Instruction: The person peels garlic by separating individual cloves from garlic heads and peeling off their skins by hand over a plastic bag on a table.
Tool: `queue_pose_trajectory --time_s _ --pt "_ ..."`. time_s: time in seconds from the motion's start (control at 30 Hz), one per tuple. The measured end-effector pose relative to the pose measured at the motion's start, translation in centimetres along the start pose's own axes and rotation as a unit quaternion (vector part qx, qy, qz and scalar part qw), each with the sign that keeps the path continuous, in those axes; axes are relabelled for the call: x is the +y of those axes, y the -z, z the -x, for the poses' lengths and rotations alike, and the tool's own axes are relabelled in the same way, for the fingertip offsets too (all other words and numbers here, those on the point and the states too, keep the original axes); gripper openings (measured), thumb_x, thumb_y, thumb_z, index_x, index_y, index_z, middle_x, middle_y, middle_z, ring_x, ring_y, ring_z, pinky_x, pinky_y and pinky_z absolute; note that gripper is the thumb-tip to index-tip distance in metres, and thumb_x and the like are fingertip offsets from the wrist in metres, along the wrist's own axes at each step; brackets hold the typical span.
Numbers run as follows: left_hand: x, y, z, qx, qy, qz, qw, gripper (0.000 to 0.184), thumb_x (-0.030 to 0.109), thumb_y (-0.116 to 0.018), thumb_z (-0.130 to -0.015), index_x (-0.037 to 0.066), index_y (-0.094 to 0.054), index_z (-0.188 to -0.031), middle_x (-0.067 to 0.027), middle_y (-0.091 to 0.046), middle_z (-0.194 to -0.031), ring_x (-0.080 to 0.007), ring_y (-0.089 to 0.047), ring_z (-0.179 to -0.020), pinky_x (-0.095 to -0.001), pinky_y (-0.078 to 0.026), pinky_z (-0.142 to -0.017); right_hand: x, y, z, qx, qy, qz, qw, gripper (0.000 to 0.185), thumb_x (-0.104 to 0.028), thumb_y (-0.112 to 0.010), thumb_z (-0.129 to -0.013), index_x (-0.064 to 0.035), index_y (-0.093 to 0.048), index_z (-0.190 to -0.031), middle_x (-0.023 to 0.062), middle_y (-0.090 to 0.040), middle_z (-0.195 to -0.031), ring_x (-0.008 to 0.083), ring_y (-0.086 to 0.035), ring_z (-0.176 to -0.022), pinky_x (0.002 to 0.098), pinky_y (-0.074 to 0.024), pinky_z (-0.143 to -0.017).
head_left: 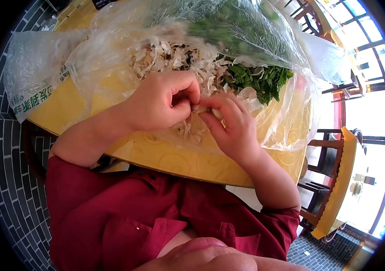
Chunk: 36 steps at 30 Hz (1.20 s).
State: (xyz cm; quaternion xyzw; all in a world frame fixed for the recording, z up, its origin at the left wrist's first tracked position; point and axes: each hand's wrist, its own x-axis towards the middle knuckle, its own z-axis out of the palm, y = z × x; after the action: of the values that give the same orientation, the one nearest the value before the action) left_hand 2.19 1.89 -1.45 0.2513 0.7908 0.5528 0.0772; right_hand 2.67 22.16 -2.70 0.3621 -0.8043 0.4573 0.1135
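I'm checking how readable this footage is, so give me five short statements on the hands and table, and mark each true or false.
1. The left hand and right hand are close together. True.
2. The right hand grips a knife. False: a pale piece is in its fingers.
3. Loose pale peelings lie beyond the hands. True.
4. The exposed leafy greens are left of the peelings in the picture. False: they are to the right.
5. Clear plastic spreads across part of the yellow table. True.
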Motion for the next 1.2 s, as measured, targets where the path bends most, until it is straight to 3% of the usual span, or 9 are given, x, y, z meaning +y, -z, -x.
queue_pose_trajectory --time_s 0.13,0.23,0.33,0.43,0.63,0.93,1.2 --pt "0.7 0.0 0.0 0.003 0.043 0.078 0.996 0.014 -0.008 -0.051 -0.081 0.0 -0.055 -0.092 -0.0047 -0.059 -0.084 -0.0094 -0.063 -0.072 -0.0222 -0.051 -0.061 -0.3 0.2 0.2 -0.002 -0.091 -0.03 0.995 0.021 -0.001 -0.067 -0.076 -0.0034 -0.061 -0.095 0.0114 -0.062 -0.085 0.0278 -0.061 -0.074 0.0334 -0.0481 -0.062" --pt "0.6 0.0 -0.1 0.002 0.008 0.082 0.997 0.015 -0.007 -0.054 -0.082 -0.001 -0.056 -0.096 -0.0054 -0.06 -0.088 -0.01 -0.063 -0.076 -0.0229 -0.052 -0.065 -0.1 0.4 0.1 0.007 -0.118 -0.033 0.992 0.02 -0.003 -0.068 -0.076 -0.004 -0.062 -0.094 0.0101 -0.063 -0.084 0.0251 -0.062 -0.074 0.0312 -0.0479 -0.062" --pt "0.1 0.0 -0.1 -0.003 -0.023 0.078 0.997 0.017 -0.007 -0.056 -0.082 -0.001 -0.057 -0.098 -0.0059 -0.059 -0.093 -0.0105 -0.062 -0.079 -0.0231 -0.052 -0.068 -0.1 0.5 0.0 0.01 -0.119 -0.033 0.992 0.018 -0.004 -0.068 -0.076 -0.0043 -0.062 -0.093 0.0094 -0.064 -0.084 0.0241 -0.062 -0.073 0.0313 -0.0479 -0.062" --pt "0.2 0.3 -0.1 -0.016 0.019 0.109 0.994 0.018 -0.007 -0.056 -0.082 -0.001 -0.057 -0.098 -0.0067 -0.059 -0.095 -0.0108 -0.063 -0.079 -0.0224 -0.051 -0.068 -0.2 0.5 0.0 0.008 -0.115 -0.033 0.993 0.017 -0.005 -0.069 -0.077 -0.0044 -0.062 -0.093 0.0095 -0.063 -0.084 0.0236 -0.062 -0.073 0.0312 -0.0478 -0.062" --pt "0.4 0.3 -0.1 0.021 0.012 0.017 1.0 0.012 -0.007 -0.058 -0.081 0.0 -0.059 -0.09 -0.0045 -0.061 -0.085 -0.0091 -0.063 -0.078 -0.0205 -0.05 -0.062 0.1 0.4 0.0 0.008 -0.114 -0.029 0.993 0.019 -0.005 -0.069 -0.076 -0.0049 -0.062 -0.093 0.0096 -0.063 -0.085 0.0254 -0.062 -0.076 0.0321 -0.0481 -0.065" --pt "-0.1 -0.1 -0.4 0.075 -0.125 -0.159 0.976 0.01 0.0 -0.064 -0.075 0.003 -0.057 -0.081 -0.0059 -0.057 -0.075 -0.0135 -0.057 -0.065 -0.026 -0.047 -0.057 0.1 0.4 -0.1 -0.012 -0.087 0.004 0.996 0.024 -0.007 -0.072 -0.073 -0.0042 -0.062 -0.094 0.0094 -0.063 -0.088 0.027 -0.061 -0.08 0.0335 -0.0486 -0.067" --pt "0.2 0.4 -0.5 0.133 -0.034 -0.143 0.98 0.007 0.0 -0.061 -0.08 0.003 -0.055 -0.084 -0.0053 -0.056 -0.078 -0.0111 -0.06 -0.069 -0.025 -0.048 -0.059 -0.4 1.0 -0.2 -0.004 -0.028 -0.033 0.999 0.024 -0.002 -0.071 -0.073 -0.0054 -0.063 -0.095 0.0072 -0.063 -0.09 0.0237 -0.061 -0.078 0.0301 -0.0484 -0.066"
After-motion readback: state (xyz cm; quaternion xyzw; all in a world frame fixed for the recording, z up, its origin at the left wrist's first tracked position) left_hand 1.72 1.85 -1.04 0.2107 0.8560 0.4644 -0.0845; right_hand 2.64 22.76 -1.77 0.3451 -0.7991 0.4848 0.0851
